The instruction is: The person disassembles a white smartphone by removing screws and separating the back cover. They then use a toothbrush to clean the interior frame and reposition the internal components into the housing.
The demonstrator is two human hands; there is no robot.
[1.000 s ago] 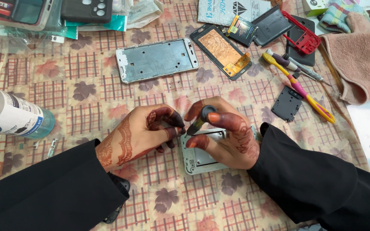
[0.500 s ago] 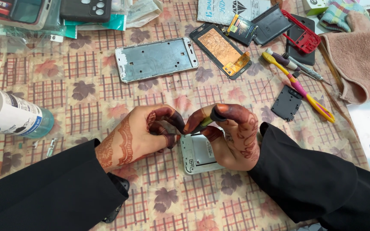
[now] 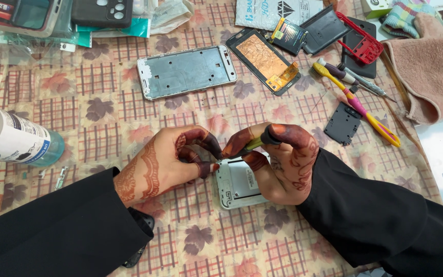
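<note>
On the patterned tablecloth (image 3: pixel 103 133), centre of the head view, you're mid-fastener work on the white phone housing (image 3: pixel 237 182): your right hand (image 3: pixel 283 164) grips a green-and-black screwdriver (image 3: pixel 255 143), tip angled down at the housing's top-left corner. Your left hand (image 3: pixel 173 161) is pinched shut at that same corner, fingertips touching the edge; whether it holds a screw, can't tell. Housing lies flat under both hands, partly covered by your right palm. Next move likely needs the tip kept seated and square, the frame pinned. Bare silver mid-frame (image 3: pixel 185 72) sits well apart, farther up.
</note>
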